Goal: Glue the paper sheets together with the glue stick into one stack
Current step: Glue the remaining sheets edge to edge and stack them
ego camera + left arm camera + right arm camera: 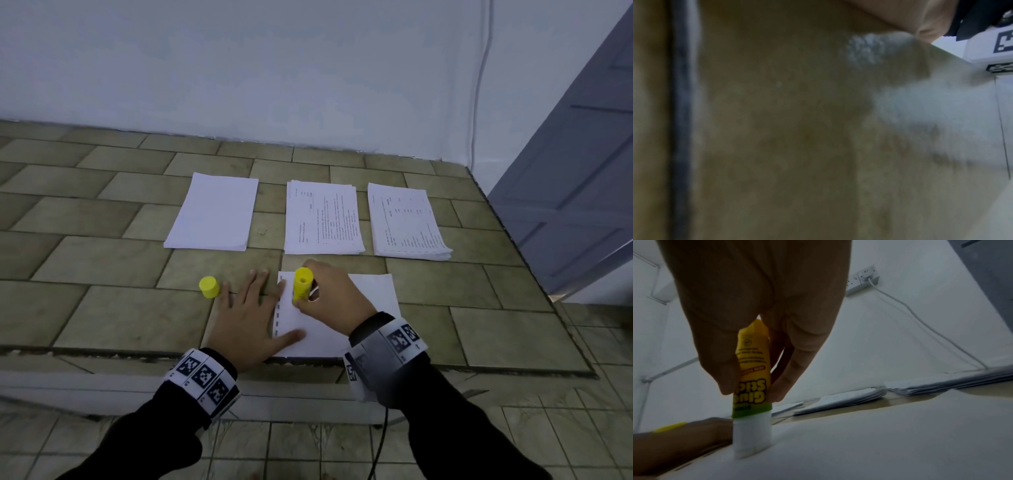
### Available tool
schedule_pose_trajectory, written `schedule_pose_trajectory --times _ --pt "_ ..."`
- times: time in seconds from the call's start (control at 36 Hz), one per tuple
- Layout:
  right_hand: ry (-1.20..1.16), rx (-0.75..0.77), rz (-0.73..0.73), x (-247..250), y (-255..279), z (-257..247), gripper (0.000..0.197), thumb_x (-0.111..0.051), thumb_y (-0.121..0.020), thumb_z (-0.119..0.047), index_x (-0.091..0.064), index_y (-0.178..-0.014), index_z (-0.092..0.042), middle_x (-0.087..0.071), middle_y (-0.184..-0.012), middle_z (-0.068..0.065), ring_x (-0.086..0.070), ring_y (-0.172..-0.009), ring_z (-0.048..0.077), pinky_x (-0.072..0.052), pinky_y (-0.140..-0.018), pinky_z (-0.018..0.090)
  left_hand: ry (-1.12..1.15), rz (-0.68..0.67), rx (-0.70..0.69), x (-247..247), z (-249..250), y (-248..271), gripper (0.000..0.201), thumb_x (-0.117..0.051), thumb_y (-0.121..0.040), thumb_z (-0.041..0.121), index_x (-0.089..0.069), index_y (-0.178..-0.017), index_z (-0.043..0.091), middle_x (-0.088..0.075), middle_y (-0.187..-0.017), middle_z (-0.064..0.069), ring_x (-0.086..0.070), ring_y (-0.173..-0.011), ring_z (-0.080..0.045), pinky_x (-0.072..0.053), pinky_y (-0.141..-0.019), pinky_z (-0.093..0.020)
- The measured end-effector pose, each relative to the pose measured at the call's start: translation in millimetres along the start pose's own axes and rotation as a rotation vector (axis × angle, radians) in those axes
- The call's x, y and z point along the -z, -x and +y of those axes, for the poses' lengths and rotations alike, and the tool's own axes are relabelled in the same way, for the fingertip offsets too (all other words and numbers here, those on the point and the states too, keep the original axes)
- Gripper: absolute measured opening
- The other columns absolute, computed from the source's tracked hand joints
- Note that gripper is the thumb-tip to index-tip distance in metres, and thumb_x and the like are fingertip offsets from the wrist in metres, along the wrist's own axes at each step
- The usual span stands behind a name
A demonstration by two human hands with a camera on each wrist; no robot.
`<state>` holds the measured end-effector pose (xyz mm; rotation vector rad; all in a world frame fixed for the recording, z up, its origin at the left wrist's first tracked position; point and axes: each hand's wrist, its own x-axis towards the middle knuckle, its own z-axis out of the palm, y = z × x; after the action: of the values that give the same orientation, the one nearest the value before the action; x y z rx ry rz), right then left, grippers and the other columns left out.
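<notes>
Yellow plastic showed in the right hand (329,298): the glue stick (302,283) was pinched between the thumb and the curled fingers and held nearly upright. Its white glue tip (751,436) was pressed down on the top paper sheet (363,308), close to that sheet's left edge, where a row of small dark marks was printed. The sheet was laid at the near edge of the tiled desk (102,260).

The left hand (246,318) was laid flat with its fingers spread. Its thumb was pressed on the near left corner of the sheet, and the rest of the hand was rested on the desk just beside the paper. The yellow cap (209,287) was stood on the desk just left of that hand, near the little finger.

Three paper piles were set in a row farther back, well apart from the hands: a blank pile (212,212) on the left, a printed pile (322,219) in the middle and another printed pile (407,222) on the right.

The left wrist view was blurred, and only what seemed to be desk tile could be made out.

A white cable (479,85) was hung down the wall.
</notes>
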<state>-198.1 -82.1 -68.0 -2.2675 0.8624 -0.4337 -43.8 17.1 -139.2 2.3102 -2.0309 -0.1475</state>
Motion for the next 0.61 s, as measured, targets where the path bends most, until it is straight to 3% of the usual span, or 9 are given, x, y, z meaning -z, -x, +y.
schedule_pose_trajectory --times 0.22,0.39,0.53,0.61 --pt "-0.021 -0.115 0.127 43 32 43 0.016 -0.065 -0.083 -0.012 -0.058 -0.073 -0.001 -0.064 -0.073 0.016 -0.062 -0.069 0.032 -0.052 -0.067 0.050 0.004 0.017 0.003 0 1 1 0.111 0.006 -0.069 0.094 -0.015 -0.156 0.028 -0.010 -0.163 -0.007 -0.003 -0.151 -0.025 -0.004 -0.117 -0.061" --pt "0.048 -0.206 0.227 78 60 72 0.016 -0.076 -0.074 -0.013 -0.061 -0.069 -0.014 -0.067 -0.075 -0.001 -0.064 -0.071 0.012 -0.055 -0.071 0.036 0.015 0.046 -0.013 0 0 1 0.103 -0.003 -0.077 0.090 -0.029 -0.153 0.026 -0.023 -0.160 -0.010 -0.016 -0.149 -0.029 -0.014 -0.115 -0.064" --pt "0.042 -0.205 0.254 84 69 84 0.015 -0.076 -0.074 -0.013 -0.061 -0.075 -0.012 -0.067 -0.076 0.000 -0.065 -0.072 0.015 -0.055 -0.070 0.041 0.016 0.042 -0.011 -2 -1 1 0.098 -0.003 -0.081 0.087 -0.030 -0.153 0.026 -0.024 -0.160 -0.011 -0.017 -0.149 -0.029 -0.012 -0.115 -0.063" --pt "0.002 -0.169 0.238 74 67 67 0.017 -0.076 -0.076 -0.015 -0.061 -0.084 -0.010 -0.068 -0.081 0.003 -0.065 -0.074 0.015 -0.056 -0.069 0.036 0.028 0.042 -0.010 -3 -1 1 0.086 -0.005 -0.090 0.077 -0.036 -0.151 0.025 -0.032 -0.156 -0.013 -0.025 -0.146 -0.032 -0.020 -0.111 -0.066"
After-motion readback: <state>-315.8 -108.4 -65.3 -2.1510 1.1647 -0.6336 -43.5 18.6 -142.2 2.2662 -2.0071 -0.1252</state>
